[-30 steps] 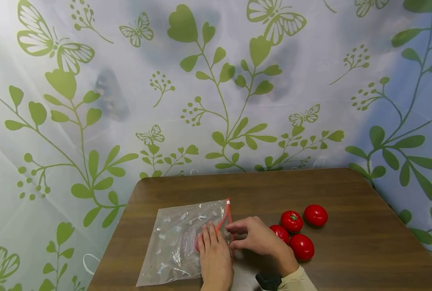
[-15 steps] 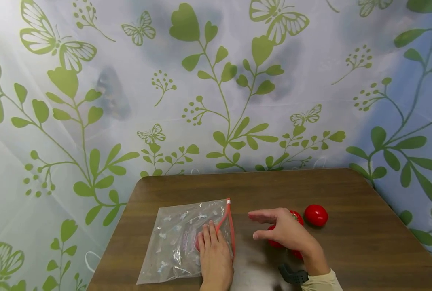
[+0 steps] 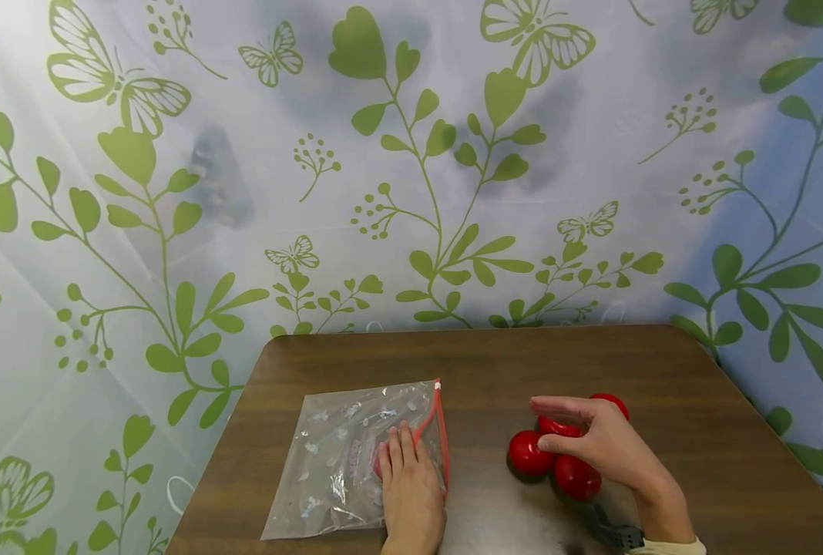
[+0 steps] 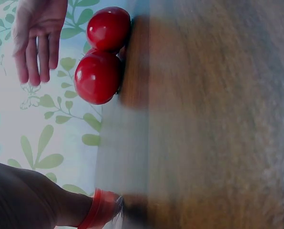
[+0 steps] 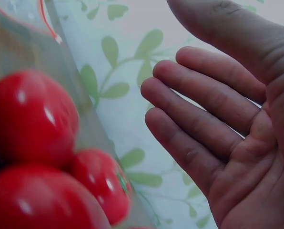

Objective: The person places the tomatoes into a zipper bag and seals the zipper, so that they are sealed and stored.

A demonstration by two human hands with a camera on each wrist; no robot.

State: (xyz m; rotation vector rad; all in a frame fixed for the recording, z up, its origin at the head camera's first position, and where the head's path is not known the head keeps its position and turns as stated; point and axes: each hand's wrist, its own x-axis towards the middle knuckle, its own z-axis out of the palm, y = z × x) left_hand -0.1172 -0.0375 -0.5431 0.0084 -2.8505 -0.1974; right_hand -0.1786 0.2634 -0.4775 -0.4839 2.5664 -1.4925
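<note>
A clear zip bag (image 3: 328,470) with an orange-red zip edge (image 3: 442,439) lies flat at the left of the table. My left hand (image 3: 413,493) rests on its open end, fingers straight. A round red thing (image 3: 377,464) shows inside the bag, partly hidden beneath those fingers. Several shiny red tomatoes sit in a cluster at the right; the nearest to the bag is one tomato (image 3: 530,453). Over the cluster hovers my right hand (image 3: 616,447), thumb and fingers spread apart, holding nothing. In the right wrist view its palm faces the tomatoes (image 5: 32,117), apart from them.
The brown wooden table (image 3: 495,358) has a curtain (image 3: 411,154) with green leaves and butterflies hanging behind its far edge. A dark strap (image 3: 623,536) sits on the right wrist, beside a pale sleeve (image 3: 668,547).
My right hand has moved from the bag's zip edge rightward to above the tomatoes, its fingers spreading. The left hand has stayed on the bag.
</note>
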